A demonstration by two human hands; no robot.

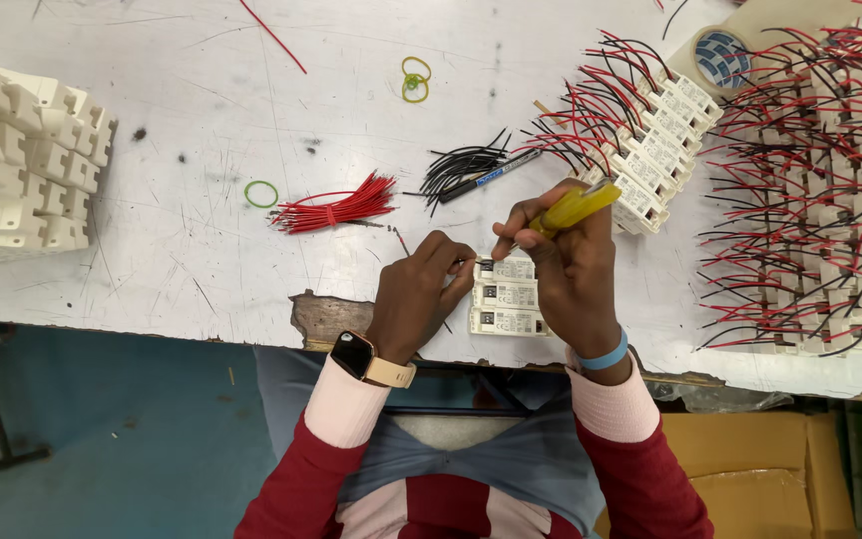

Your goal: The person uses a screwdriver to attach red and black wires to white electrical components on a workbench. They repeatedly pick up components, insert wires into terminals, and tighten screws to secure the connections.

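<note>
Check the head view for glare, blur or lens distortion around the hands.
Head view: even, soft light and no strong glare on the white table; left hand and right hand, gripping a yellow-handled tool, look sharp; wide-angle bending shows at the edges, on the stacked white units.

A scratched white worktable (182,240) with a chipped front edge stands over blue floor (102,449).

R hand (573,269) grips yellow screwdriver (573,207) over white modules (506,294); L hand (419,289) steadies them (fingers touching).

White worktable (182,240), wired modules (650,150)
</note>
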